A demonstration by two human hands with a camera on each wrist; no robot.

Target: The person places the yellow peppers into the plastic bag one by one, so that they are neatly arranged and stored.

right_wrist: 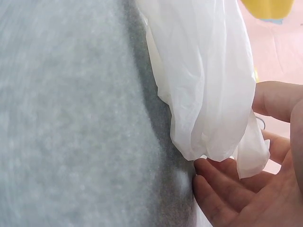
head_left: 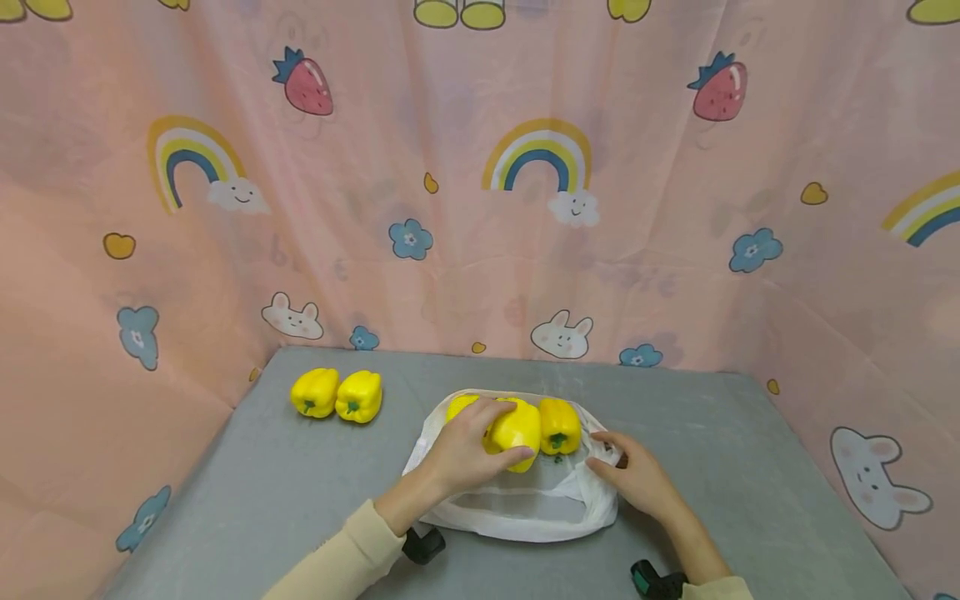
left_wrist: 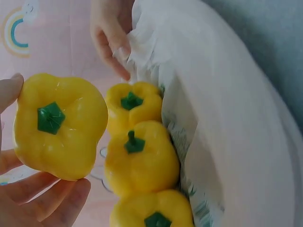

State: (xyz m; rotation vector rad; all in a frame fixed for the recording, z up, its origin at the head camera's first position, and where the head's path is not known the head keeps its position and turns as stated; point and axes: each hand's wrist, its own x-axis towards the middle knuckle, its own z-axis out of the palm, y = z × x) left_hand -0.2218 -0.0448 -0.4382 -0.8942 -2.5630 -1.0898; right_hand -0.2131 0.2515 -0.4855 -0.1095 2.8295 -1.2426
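A: Where is the pepper being handled?

B: The yellow pepper (head_left: 517, 432) sits in the left hand (head_left: 468, 454), over the open mouth of the white plastic bag (head_left: 525, 508), near the middle of the grey surface (head_left: 300, 500). The left wrist view shows the fingers (left_wrist: 52, 203) and thumb curled round it, stem facing the camera.

A: And inside the bag?

B: Three more yellow peppers lie in a row there (left_wrist: 139, 158); from the head view one of them (head_left: 559, 426) shows just right of the held one.

A: What about the other hand?

B: The right hand (head_left: 637, 475) rests at the bag's right edge, and the right wrist view shows its fingers (right_wrist: 222, 189) and thumb pinching a fold of the plastic.

A: Anything else on the surface?

B: Two loose peppers (head_left: 336, 393) side by side, touching, at the far left, well apart from the bag.

A: And the room?

B: A pink curtain (head_left: 450, 208) printed with rainbows, strawberries, flowers and bunnies hangs on the far side and both flanks of the surface.
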